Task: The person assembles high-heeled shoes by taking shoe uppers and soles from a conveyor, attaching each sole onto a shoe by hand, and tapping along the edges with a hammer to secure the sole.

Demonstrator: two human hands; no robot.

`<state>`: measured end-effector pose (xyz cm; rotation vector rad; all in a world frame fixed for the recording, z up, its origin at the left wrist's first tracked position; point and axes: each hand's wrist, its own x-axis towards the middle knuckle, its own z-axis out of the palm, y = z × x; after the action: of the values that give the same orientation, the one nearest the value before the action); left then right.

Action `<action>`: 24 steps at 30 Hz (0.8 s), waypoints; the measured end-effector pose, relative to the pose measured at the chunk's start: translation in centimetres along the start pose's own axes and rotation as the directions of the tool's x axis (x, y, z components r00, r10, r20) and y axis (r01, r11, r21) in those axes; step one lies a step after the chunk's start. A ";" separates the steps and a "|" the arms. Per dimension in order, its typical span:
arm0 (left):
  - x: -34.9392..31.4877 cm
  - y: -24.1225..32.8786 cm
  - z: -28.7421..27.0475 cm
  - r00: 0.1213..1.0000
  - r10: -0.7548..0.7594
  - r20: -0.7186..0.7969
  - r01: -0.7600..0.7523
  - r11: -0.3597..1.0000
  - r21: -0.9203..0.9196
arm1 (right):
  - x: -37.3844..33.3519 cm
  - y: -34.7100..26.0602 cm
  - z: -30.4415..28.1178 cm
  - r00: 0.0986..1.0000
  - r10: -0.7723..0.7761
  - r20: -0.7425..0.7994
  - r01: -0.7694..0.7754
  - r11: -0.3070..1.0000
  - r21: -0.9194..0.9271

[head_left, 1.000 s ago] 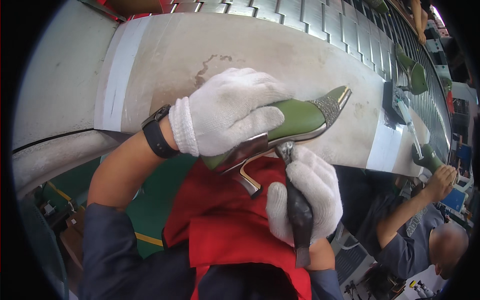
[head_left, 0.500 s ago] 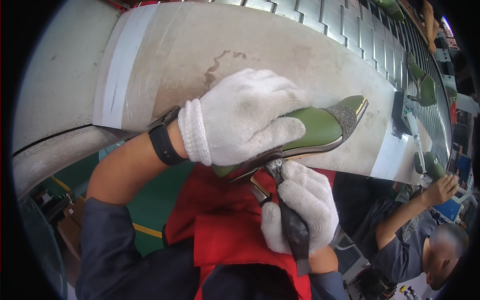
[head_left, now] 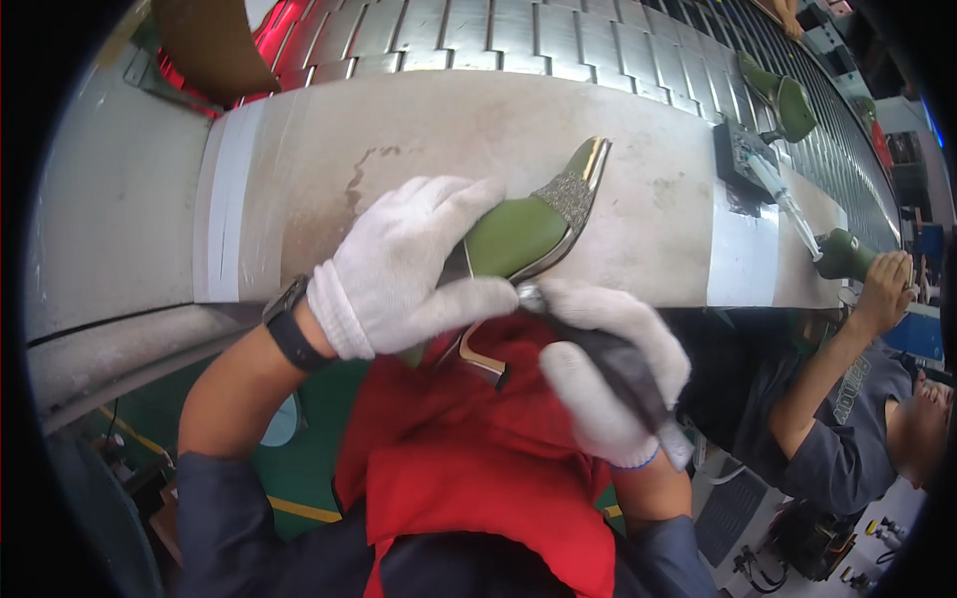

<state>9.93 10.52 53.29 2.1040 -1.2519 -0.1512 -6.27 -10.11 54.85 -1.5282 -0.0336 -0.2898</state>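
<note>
My left hand [head_left: 409,259], in a white knit glove, is closed over a green high-heeled shoe [head_left: 513,237]. The shoe lies on its side across the near edge of the workbench, its pointed toe aimed away and to the right, with a glittery grey band [head_left: 566,199] behind the toe. Its slim heel [head_left: 480,354] reaches over my red apron. In my right hand [head_left: 628,369], also gloved, is a dark-handled tool [head_left: 628,371]. The tool's metallic tip sits at the shoe's lower edge beside my left thumb; its exact shape is hidden.
Beyond the pale workbench [head_left: 329,130] runs a metal slat conveyor [head_left: 469,40]. Another green shoe [head_left: 793,108] lies on it at the far right. A dark block [head_left: 743,159] with a pale-handled brush-like tool [head_left: 788,204] stands at right. A co-worker's hand [head_left: 885,289] holds a green shoe [head_left: 842,254].
In the picture the shoe and my left hand have shifted left, and the toe has swung to point farther away. My right hand has turned, so the tool's back end now slants lower right.
</note>
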 end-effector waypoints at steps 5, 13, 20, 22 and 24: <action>5.2 4.0 0.1 0.961 -0.171 0.217 0.151 0.983 0.108 | 1.4 -0.3 -3.1 0.950 0.106 -0.293 -0.080 0.992 0.100; 7.0 4.9 0.6 0.916 -0.260 0.305 0.218 0.962 0.165 | 7.7 -0.1 -7.1 0.961 0.215 -0.176 -0.210 0.976 0.048; 6.8 4.3 0.0 0.924 -0.248 0.292 0.221 0.967 0.123 | 13.4 2.7 -9.2 0.871 0.451 -0.194 -0.418 0.888 0.189; 7.1 3.6 -0.7 0.921 -0.252 0.295 0.231 0.967 0.105 | 12.7 3.5 -9.0 0.879 0.426 -0.215 -0.384 0.899 0.208; 6.8 2.5 -1.8 0.982 -0.181 0.047 0.176 0.980 0.088 | 11.5 4.8 -9.2 0.932 0.325 -0.162 -0.313 0.945 0.098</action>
<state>12.45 5.05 57.72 2.2980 -1.1160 -0.2413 4.36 -20.97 52.07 -1.4062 0.3397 -0.1594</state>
